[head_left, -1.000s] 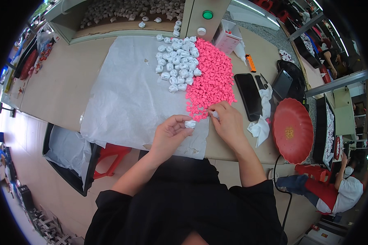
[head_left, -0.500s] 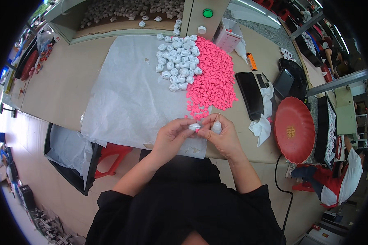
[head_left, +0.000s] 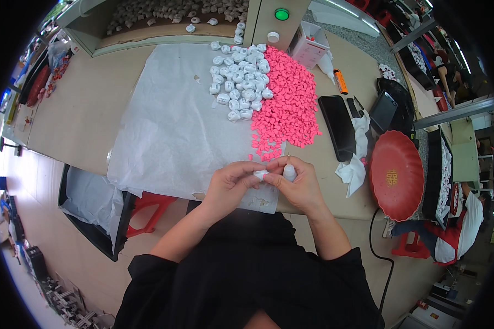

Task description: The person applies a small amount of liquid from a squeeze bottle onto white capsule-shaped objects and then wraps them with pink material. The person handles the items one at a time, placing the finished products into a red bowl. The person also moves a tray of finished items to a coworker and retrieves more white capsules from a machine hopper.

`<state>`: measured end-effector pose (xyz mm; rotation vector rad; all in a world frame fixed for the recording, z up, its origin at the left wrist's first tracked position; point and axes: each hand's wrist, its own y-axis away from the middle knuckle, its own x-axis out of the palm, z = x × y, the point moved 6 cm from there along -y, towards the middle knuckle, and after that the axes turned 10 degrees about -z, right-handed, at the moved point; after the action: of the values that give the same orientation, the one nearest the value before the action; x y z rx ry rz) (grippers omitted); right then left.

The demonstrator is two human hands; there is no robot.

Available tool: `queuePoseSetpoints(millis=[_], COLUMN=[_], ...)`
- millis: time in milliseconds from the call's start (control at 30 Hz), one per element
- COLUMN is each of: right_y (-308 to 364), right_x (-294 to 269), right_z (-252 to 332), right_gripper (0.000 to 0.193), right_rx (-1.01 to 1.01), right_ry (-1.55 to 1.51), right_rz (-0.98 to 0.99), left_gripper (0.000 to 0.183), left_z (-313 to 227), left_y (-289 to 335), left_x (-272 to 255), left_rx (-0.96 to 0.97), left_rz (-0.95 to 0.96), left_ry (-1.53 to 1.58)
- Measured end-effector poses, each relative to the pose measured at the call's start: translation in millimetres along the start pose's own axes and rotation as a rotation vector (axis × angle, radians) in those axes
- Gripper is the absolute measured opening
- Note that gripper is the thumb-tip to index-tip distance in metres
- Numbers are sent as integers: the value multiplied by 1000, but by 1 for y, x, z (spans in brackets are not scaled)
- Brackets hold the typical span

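My left hand [head_left: 231, 185] and my right hand [head_left: 297, 183] meet at the near edge of the table. Between their fingertips sits a small white wrapped piece [head_left: 260, 175]. My right hand also grips a small white bottle-like thing [head_left: 289, 172] upright. Just beyond my hands lies a heap of small pink pieces [head_left: 286, 104] on a white sheet [head_left: 175, 126]. Left of the pink heap is a cluster of white wrapped pieces [head_left: 239, 77].
A black phone [head_left: 337, 128] lies right of the pink heap, with crumpled white tissue [head_left: 354, 164] and a round red tray [head_left: 396, 174] beyond. A bin lined with a white bag [head_left: 90, 200] and a red stool [head_left: 148, 211] stand under the table's left. Another person sits at far right [head_left: 458, 230].
My right hand came back from the pink heap toward my body and joined my left hand. Both hands now pinch the white piece together.
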<state>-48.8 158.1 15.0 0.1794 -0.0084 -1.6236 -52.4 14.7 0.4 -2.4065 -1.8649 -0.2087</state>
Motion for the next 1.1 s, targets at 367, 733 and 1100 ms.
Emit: queuePoseSetpoints(millis=[367, 733, 1100], right_y=[3, 7, 3], right_x=[4, 8, 4], right_z=[6, 7, -3], right_gripper=[13, 11, 9], right_rx=[-240, -350, -187], right_ry=[9, -43, -117], right_rz=[-54, -42, -100], left_gripper=[23, 20, 17], left_z=[1, 11, 11], left_y=[-1, 0, -5], left_x=[2, -2, 0], left_rx=[-70, -134, -169], left_rz=[-68, -127, -176], left_ry=[251, 170, 238])
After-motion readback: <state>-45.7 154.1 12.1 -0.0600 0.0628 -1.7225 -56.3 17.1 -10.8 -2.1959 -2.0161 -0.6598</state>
